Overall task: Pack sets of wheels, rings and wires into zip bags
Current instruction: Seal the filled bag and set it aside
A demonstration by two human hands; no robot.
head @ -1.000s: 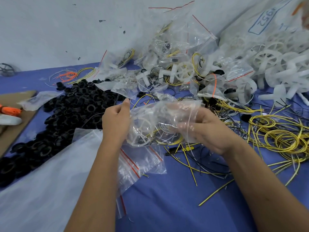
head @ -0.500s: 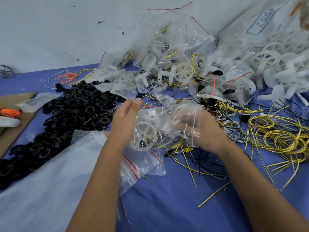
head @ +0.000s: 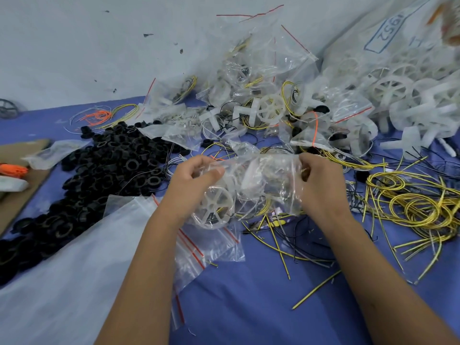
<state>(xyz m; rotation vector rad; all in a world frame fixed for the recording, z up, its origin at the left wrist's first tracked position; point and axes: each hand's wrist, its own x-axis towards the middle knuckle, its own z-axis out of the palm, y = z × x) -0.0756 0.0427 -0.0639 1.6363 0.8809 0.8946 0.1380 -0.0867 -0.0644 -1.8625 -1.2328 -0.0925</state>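
A clear zip bag [head: 258, 185] is held up over the blue table between both hands. Inside it lie a white spoked wheel [head: 216, 204] and coiled yellow wire. My left hand [head: 191, 180] pinches the bag's left end with thumb and fingers. My right hand [head: 319, 180] grips its right end with curled fingers. A heap of black rings [head: 104, 170] covers the table at left. Loose yellow wires [head: 418, 207] lie at right. White wheels [head: 390, 88] pile up at the back right.
Filled zip bags [head: 263, 78] are heaped against the wall at the back. Empty red-striped zip bags [head: 211, 247] lie under my left forearm beside a large white plastic sheet [head: 62, 282]. A cardboard piece [head: 17, 195] with an orange tool [head: 12, 169] sits far left.
Both hands have shifted along the bag to its two ends. The wheel inside has slid down toward the left end, and the bag is stretched wider.
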